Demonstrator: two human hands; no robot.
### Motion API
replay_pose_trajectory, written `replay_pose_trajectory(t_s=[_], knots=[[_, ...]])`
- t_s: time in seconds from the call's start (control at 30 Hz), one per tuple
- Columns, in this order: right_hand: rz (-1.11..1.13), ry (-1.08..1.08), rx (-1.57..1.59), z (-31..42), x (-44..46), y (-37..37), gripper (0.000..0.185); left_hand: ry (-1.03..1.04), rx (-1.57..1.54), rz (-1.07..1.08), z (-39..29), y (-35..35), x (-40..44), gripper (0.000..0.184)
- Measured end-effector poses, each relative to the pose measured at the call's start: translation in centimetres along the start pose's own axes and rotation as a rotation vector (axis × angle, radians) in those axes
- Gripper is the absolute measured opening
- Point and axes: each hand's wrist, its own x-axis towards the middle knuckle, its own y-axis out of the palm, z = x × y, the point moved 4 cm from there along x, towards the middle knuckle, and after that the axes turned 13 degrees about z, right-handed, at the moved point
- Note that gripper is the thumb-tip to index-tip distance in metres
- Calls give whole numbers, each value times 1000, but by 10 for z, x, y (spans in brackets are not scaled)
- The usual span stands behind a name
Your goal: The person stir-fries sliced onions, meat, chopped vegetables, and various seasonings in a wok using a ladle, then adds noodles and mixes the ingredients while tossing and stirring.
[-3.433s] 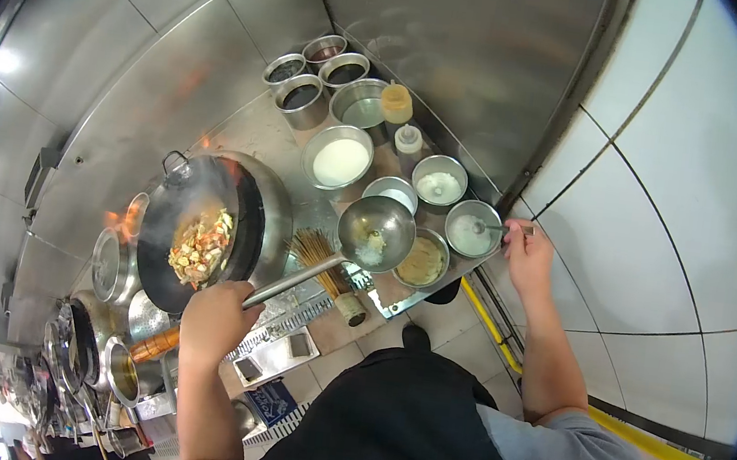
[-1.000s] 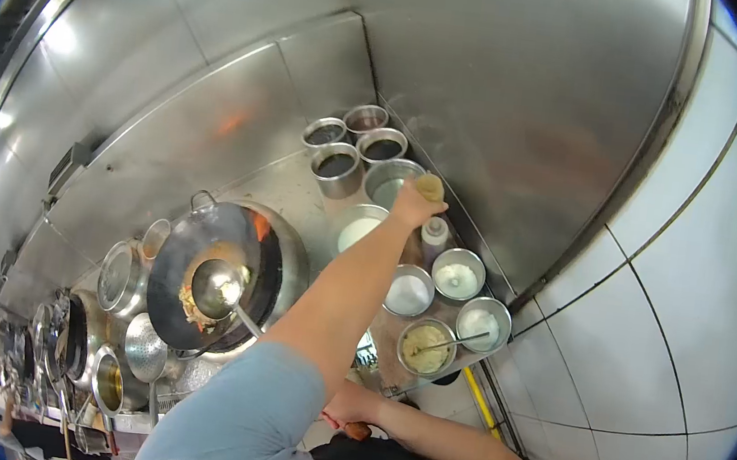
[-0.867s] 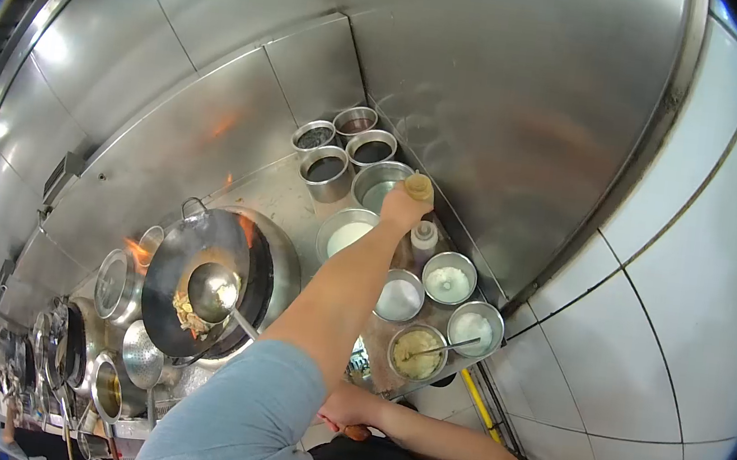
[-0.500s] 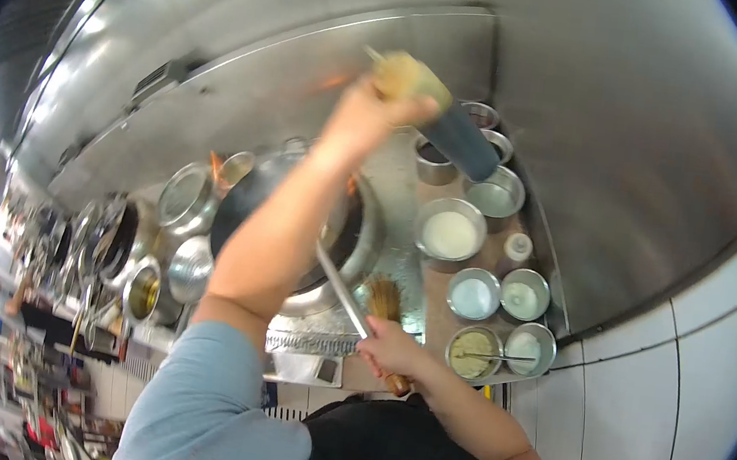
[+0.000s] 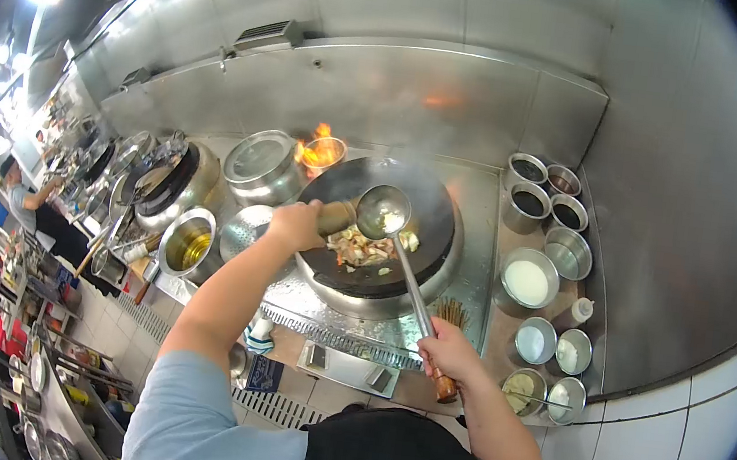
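My left hand [image 5: 296,227] is closed around a bottle [image 5: 334,217], which lies nearly level at the left side of the wok, its far end beside the ladle bowl. In my right hand [image 5: 450,352] is the handle of a metal ladle [image 5: 410,278], its wooden end sticking out below the fingers. The ladle's bowl hangs over the wok [image 5: 429,214] and has some pale bits in it. Chopped food [image 5: 355,249] in pale and orange pieces lies in the wok under and beside the bowl. Smoke rises behind it.
Flames [image 5: 318,147] burn behind the wok's left side. Left stand a lidded pot [image 5: 260,163], a perforated skimmer [image 5: 246,230] and a pot of oil [image 5: 189,244]. Right are several sauce and seasoning containers [image 5: 527,280] and a squeeze bottle [image 5: 577,313]. Another person [image 5: 30,205] stands far left.
The view has swung left. My left hand has taken the bottle from among the containers and brought it over to the wok. My right hand still holds the ladle.
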Motion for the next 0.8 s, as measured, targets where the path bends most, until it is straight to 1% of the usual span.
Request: replay_pose_trajectory(t_s=[0.07, 0.13, 0.2, 0.3, 0.37, 0.57, 0.8], knots=[[2, 9, 22, 2, 7, 14, 20, 63, 284, 16, 4, 18, 13, 61], [-14, 20, 44, 0, 11, 23, 20, 84, 288, -10, 12, 24, 22, 60], [-29, -23, 89, -3, 14, 34, 12, 109, 300, -32, 19, 30, 29, 59], [-74, -33, 38, -3, 16, 48, 11, 162, 303, -83, 26, 31, 30, 54], [-113, -16, 30, -4, 18, 55, 11, 188, 303, -35, 25, 25, 19, 52], [-189, -6, 42, -7, 26, 68, 9, 235, 273, -64, 42, 22, 10, 53], [-205, -45, 62, -11, 43, 74, 9, 247, 242, -58, 64, 20, 6, 52]])
